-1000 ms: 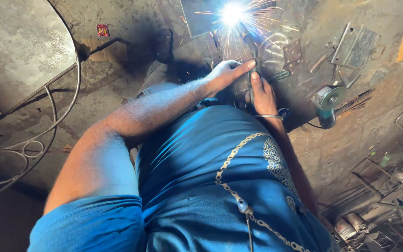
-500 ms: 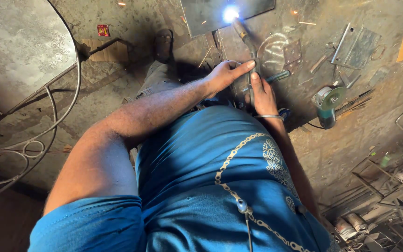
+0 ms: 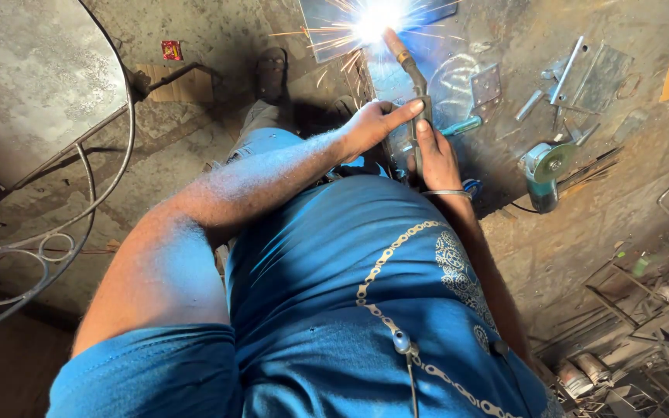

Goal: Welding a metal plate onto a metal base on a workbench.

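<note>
Steel sheet (image 3: 327, 31) at 12 o'clock, white arc and sparks at its edge. Head view: right hand (image 3: 437, 155) wraps the welding torch (image 3: 412, 77); left hand (image 3: 373, 124) steadies it, forefinger extended. Angle grinder (image 3: 543, 174) lies at 3 o'clock on the floor.

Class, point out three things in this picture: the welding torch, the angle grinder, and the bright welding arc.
welding torch (image 3: 413, 77): head view, on its neck.
angle grinder (image 3: 545, 166): head view, on its round guard.
welding arc (image 3: 373, 17): head view, on the glare's centre.
</note>
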